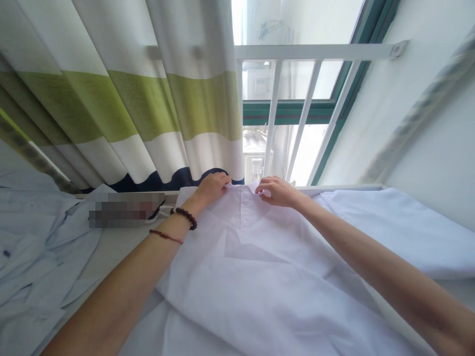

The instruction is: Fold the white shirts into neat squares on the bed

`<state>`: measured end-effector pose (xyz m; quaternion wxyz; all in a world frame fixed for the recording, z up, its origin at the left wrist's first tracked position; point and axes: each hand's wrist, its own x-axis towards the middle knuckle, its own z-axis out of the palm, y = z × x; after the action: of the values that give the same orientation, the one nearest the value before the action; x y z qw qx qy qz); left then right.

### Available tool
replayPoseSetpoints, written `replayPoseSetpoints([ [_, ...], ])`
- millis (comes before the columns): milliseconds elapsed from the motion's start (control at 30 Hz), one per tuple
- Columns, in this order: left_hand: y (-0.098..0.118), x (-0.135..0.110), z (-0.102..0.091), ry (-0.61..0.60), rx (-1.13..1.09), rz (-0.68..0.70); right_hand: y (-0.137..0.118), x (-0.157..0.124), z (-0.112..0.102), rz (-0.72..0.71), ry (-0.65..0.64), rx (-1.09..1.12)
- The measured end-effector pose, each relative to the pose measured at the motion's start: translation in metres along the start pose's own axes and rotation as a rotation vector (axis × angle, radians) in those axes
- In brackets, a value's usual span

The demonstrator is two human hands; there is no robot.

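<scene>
A white shirt (pixel 237 277) lies spread over the surface before me, its neck end at the far side by the window. A short buttoned placket with a small clear button runs down from the neckline. My left hand (pixel 213 188) is closed on the left side of the neckline, fingers pinching the cloth. On the right side, my right hand (pixel 277 191) pinches the neckline edge between thumb and fingers. Loose folds cross the shirt's body, and its lower part runs out of view beneath my forearms.
Crumpled white garments (pixel 33 247) lie at the left, and a folded white cloth (pixel 393 227) at the right. A blurred-out flat object (pixel 126 210) with a white cable rests left of the shirt. Behind are a striped curtain (pixel 141 99) and a white window railing (pixel 315 52).
</scene>
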<state>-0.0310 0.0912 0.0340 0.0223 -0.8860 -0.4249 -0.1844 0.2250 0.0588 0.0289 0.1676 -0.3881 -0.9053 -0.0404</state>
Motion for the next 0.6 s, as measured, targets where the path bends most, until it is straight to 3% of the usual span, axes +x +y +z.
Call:
replayPoseSetpoints([
  [167, 0.002, -0.006, 0.001, -0.080, -0.034, 0.085, 0.007, 0.001, -0.003, 0.206, -0.028, 0.330],
  [267, -0.004, 0.006, 0.003, -0.076, -0.070, -0.035, 0.016, 0.018, -0.003, 0.424, 0.009, 0.303],
  [333, -0.011, 0.018, 0.008, -0.056, -0.070, -0.150, 0.024, 0.031, 0.000, 0.522, -0.058, 0.251],
  [500, -0.027, 0.031, 0.020, -0.164, -0.043, -0.319, 0.040, 0.051, 0.011, 0.610, -0.328, 0.240],
  [600, -0.034, 0.030, 0.020, -0.241, -0.078, -0.333, 0.044, 0.053, 0.012, 0.586, -0.347, 0.237],
])
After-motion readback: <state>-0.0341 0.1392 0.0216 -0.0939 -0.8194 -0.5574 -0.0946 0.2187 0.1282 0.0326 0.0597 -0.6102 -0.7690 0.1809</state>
